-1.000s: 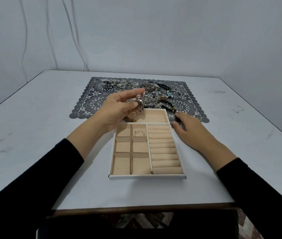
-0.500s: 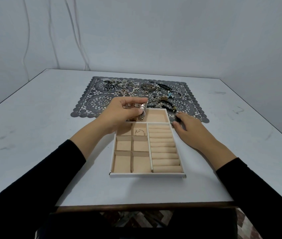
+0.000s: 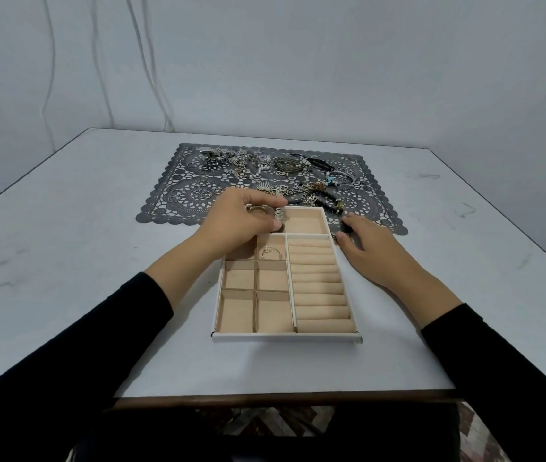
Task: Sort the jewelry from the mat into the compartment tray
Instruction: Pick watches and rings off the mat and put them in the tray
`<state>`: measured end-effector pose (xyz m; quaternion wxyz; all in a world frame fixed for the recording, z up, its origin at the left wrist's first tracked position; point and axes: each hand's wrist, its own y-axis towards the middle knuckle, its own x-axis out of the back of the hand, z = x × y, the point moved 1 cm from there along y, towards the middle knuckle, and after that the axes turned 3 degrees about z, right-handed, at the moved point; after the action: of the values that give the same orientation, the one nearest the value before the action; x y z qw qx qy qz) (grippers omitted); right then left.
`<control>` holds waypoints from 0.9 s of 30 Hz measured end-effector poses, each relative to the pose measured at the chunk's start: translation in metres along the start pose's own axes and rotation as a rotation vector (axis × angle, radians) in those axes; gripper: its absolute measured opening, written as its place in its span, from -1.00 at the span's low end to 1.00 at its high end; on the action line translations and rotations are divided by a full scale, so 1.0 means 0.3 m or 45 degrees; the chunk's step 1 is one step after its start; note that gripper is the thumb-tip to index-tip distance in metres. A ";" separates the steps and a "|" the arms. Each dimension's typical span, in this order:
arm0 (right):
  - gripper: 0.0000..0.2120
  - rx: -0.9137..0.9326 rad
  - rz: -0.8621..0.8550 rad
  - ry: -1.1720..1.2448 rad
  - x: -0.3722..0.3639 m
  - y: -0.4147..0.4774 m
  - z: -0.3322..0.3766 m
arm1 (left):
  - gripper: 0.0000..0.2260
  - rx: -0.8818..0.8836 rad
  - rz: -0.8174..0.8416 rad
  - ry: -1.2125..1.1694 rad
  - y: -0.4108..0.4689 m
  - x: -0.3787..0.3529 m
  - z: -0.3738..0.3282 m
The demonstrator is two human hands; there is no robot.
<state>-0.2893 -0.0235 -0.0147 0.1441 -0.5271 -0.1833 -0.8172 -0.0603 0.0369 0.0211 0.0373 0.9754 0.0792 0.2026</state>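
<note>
Over tray (image 3: 285,337) far-left compartment: left hand (image 3: 241,223) fingers curled round silvery link-band watch (image 3: 278,215); right hand (image 3: 370,253) beside tray far-right corner, fingers relaxed.

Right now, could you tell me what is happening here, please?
A person is sorting jewelry from the mat into the tray. Their left hand grips a watch over its far compartment. The right hand rests by its far right corner. One ring lies in a small compartment.
</note>
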 end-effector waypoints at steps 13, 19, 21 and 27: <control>-0.55 -0.002 0.006 -0.010 -0.007 0.008 -0.014 | -0.68 -0.163 -0.016 0.289 0.017 -0.017 -0.002; -0.55 0.001 0.014 -0.008 -0.006 0.006 -0.012 | -0.69 -0.198 -0.030 0.342 0.017 -0.015 -0.002; -0.56 0.008 0.015 -0.010 -0.005 0.005 -0.010 | -0.68 -0.194 -0.028 0.328 0.016 -0.013 -0.002; -0.59 0.017 0.011 -0.010 0.004 -0.001 0.003 | -0.68 -0.161 -0.003 0.279 0.021 0.000 -0.003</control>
<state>-0.2893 -0.0230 -0.0134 0.1505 -0.5302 -0.1870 -0.8132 -0.0598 0.0309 0.0226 0.0901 0.9430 0.0709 0.3124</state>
